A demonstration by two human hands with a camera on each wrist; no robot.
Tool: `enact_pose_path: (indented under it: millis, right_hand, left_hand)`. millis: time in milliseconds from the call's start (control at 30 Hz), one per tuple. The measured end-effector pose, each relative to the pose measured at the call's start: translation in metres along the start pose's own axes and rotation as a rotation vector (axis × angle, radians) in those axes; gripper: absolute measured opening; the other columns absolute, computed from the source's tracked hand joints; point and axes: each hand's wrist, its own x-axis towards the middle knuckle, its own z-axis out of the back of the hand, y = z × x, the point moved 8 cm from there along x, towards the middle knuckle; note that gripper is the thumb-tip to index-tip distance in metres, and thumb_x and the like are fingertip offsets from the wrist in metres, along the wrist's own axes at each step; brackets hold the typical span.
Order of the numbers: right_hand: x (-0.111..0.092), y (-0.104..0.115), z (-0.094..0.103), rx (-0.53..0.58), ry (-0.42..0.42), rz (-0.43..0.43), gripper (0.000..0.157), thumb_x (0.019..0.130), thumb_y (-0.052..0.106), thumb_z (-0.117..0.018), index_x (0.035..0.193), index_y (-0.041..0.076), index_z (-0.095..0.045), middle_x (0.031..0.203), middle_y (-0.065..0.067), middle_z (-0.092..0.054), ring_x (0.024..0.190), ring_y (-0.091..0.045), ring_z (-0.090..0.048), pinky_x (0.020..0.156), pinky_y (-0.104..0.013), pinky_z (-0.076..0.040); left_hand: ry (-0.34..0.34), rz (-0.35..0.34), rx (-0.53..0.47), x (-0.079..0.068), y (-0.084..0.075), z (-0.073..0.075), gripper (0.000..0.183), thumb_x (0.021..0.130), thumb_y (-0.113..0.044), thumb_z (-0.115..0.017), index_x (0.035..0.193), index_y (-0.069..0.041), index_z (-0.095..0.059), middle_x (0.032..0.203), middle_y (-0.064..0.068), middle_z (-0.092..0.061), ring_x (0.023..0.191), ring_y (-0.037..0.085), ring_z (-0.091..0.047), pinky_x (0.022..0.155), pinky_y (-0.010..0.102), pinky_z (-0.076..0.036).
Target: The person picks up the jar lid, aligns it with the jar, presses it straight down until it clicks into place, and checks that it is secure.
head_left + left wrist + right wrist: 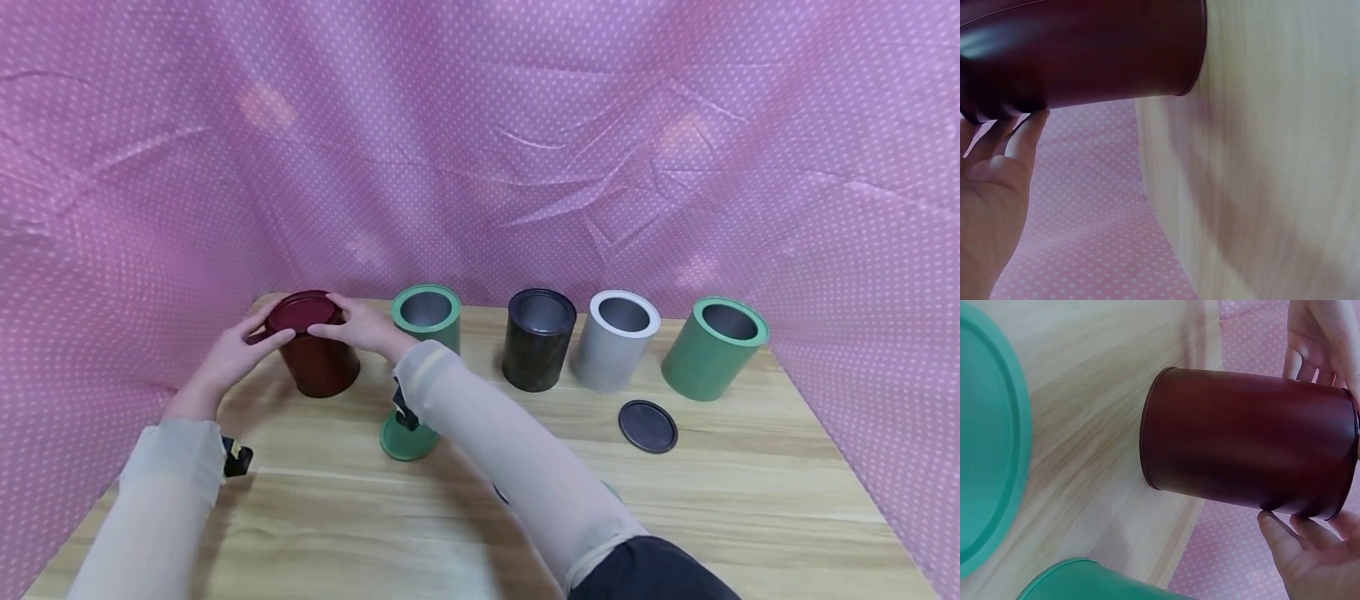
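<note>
A dark red can [318,367] stands upright at the back left of the table, with a red lid [302,314] on its top. My left hand [228,358] grips the top from the left, thumb at the near rim. From the right, my right hand [367,325] holds the same rim, its thumb also at the front. In the left wrist view, the left fingers [1025,140] touch the can's side near its upper end. The right wrist view shows fingertips of both hands on opposite sides of the can, below the rim.
An open green can [442,327] stands beside my right wrist. Farther right are open black [534,358], white [609,358] and green [701,362] cans. A green lid [405,439] and a black lid [648,427] lie on the table. Pink dotted cloth [480,167] surrounds it.
</note>
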Motion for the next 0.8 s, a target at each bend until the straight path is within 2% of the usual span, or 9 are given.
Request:
enact_pose_path:
  millis: [233, 533, 800]
  right_hand:
    - [-0.003, -0.004, 0.001, 0.041, 0.002, -0.031, 0.071, 0.086, 0.052, -0.067, 0.148, 0.040, -0.035, 0.152, 0.009, -0.040, 0.142, -0.015, -0.036, 0.113, -0.042, -0.036]
    - [-0.008, -0.003, 0.000, 0.003, 0.013, 0.002, 0.070, 0.088, 0.053, -0.064, 0.149, 0.038, -0.035, 0.153, 0.007, -0.040, 0.142, -0.016, -0.036, 0.113, -0.043, -0.036]
    - [-0.014, -0.002, -0.002, 0.000, -0.008, 0.009, 0.068, 0.088, 0.053, -0.063, 0.149, 0.039, -0.035, 0.152, 0.007, -0.041, 0.140, -0.016, -0.038, 0.112, -0.044, -0.037]
  left_hand:
    - [-0.040, -0.054, -0.045, -0.002, -0.002, -0.002, 0.077, 0.095, -0.047, -0.055, 0.156, -0.021, -0.016, 0.157, 0.030, -0.013, 0.137, 0.054, -0.026, 0.108, 0.067, -0.025]
    - [-0.063, -0.104, -0.060, -0.010, -0.007, -0.006, 0.071, 0.097, -0.040, -0.055, 0.155, -0.016, -0.021, 0.155, 0.030, -0.019, 0.134, 0.053, -0.034, 0.107, 0.064, -0.031]
    - [-0.047, -0.086, -0.047, -0.017, -0.008, -0.006, 0.073, 0.096, -0.045, -0.055, 0.155, -0.018, -0.020, 0.156, 0.029, -0.019, 0.135, 0.053, -0.032, 0.106, 0.066, -0.030]
